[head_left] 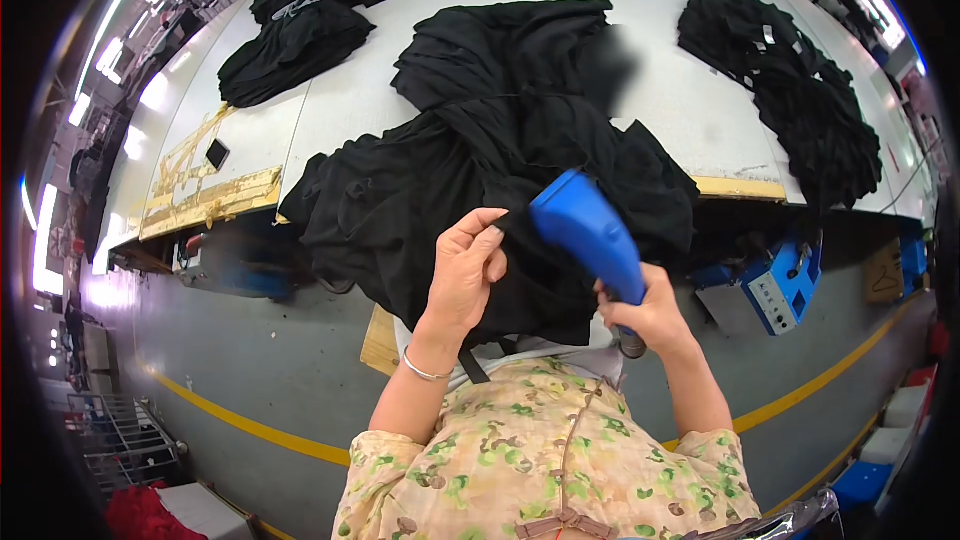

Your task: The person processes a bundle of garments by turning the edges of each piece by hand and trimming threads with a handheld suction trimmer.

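Observation:
A heap of black fabric lies over the table's near edge and hangs down toward my lap. My right hand is wrapped round the handle of a blue handheld tool, whose wide head points up and left over the cloth. To the left of the tool, my left hand has its thumb and index finger pinched together against the black fabric. What lies between those fingertips is too small to make out. A bracelet circles my left wrist.
More black garments lie on the white table, in piles at the back left and on the right. Yellow tape marks its worn front edge. A blue box with knobs is below on the right, near a cardboard box.

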Available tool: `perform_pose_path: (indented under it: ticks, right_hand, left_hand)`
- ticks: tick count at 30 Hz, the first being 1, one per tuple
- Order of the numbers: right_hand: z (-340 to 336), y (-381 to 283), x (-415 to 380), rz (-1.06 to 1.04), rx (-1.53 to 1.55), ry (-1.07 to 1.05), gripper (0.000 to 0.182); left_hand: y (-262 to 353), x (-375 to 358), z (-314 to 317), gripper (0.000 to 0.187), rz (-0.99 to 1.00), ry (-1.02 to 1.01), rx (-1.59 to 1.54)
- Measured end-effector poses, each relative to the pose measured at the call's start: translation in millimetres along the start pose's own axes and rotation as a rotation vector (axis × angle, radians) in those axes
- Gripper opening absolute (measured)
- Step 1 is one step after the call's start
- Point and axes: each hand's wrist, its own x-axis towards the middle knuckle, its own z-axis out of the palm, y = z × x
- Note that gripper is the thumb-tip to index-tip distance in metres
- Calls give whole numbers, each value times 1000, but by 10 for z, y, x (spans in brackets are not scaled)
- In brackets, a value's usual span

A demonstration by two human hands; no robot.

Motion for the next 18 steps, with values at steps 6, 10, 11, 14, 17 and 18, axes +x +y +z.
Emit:
perform_pose_path:
  ticks: [6, 10, 11, 14, 17, 18]
  right_hand:
    - [106, -49, 54, -24, -133, -39, 26]
    - [29, -74, 59, -101, 61, 83, 24]
    - [1, -91, 73, -115, 85, 115, 23]
    - [-49, -111, 65, -144, 90, 155, 22]
    - [27, -94, 17, -158, 84, 163, 22]
    - [42, -62, 16, -137, 34, 141, 22]
  left_hand:
    - [44, 39, -2, 16, 66, 28, 35]
    - [119, 12, -154, 9, 407, 83, 713]
    - [177, -3, -232, 17, 432, 74, 889]
    - [263, 52, -134, 48, 236, 42, 878]
    - [194, 188, -138, 45, -38, -17, 483]
    - [159, 197, -104, 38, -53, -12, 362]
